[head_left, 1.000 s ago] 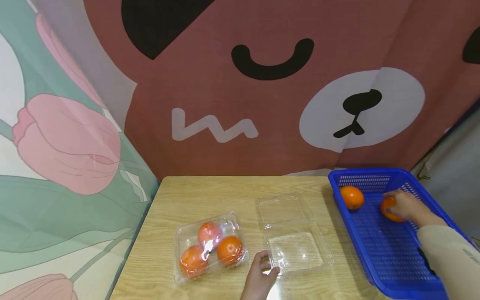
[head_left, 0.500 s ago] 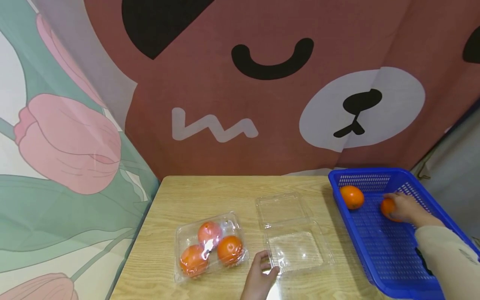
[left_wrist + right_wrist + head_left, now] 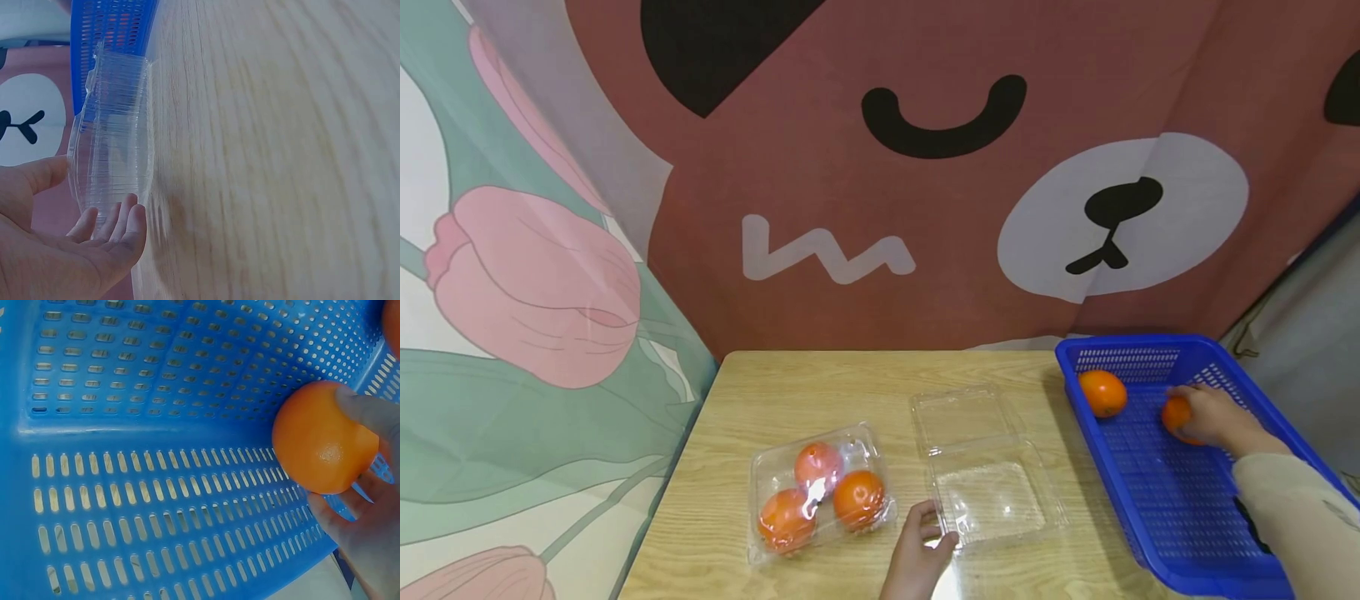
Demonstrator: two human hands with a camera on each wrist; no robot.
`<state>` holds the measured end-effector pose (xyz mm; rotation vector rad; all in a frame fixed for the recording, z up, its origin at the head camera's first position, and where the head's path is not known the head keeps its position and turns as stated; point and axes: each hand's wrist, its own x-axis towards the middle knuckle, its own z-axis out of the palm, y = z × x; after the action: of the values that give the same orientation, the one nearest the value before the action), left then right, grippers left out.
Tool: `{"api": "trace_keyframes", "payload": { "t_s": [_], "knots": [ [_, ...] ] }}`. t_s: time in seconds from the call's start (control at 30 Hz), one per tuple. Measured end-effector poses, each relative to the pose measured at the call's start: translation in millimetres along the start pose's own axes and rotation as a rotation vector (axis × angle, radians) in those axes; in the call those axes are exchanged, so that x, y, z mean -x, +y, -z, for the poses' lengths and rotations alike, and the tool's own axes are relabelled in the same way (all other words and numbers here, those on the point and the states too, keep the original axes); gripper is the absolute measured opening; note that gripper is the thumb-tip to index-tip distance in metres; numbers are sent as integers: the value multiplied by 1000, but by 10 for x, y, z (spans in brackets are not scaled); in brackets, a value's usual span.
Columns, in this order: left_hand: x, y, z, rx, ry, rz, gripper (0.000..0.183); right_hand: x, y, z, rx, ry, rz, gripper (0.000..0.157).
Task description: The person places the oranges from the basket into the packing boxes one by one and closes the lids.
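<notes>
In the blue basket (image 3: 1176,521) at the right, my right hand (image 3: 1217,417) holds an orange (image 3: 322,440), with the thumb on one side and the fingers on the other. A second orange (image 3: 1102,394) lies by the basket's left wall. My left hand (image 3: 920,554) grips the near left corner of a clear plastic clamshell box (image 3: 992,500), which lies with its lid folded back on the table. In the left wrist view the thumb touches the box's rim (image 3: 74,156) and the fingers lie along its side.
A closed clear clamshell box (image 3: 760,467) with three oranges (image 3: 859,500) sits left of my left hand on the wooden table (image 3: 820,379). A printed bear cloth (image 3: 955,208) hangs behind the table, and a tulip-print cloth (image 3: 535,283) hangs at the left.
My right hand's fingers have settled a little further round the orange in the basket. The left hand and both clamshell boxes stay in place.
</notes>
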<state>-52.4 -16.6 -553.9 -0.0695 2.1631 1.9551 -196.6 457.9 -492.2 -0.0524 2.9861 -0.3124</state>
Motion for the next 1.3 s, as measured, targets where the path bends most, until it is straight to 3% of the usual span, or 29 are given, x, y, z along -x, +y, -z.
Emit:
{"api": "trace_keyframes", "payload": {
  "t_s": [0.3,0.6,1.3],
  "knots": [
    [8,-9,11,-17,1,-6,46,41,-24,25,18,43,48,62],
    [5,6,8,34,1,-22,47,86,-120,93,33,65,104,62],
    [14,-7,10,19,-1,-7,49,462,-629,368,31,80,175,64]
  ]
}}
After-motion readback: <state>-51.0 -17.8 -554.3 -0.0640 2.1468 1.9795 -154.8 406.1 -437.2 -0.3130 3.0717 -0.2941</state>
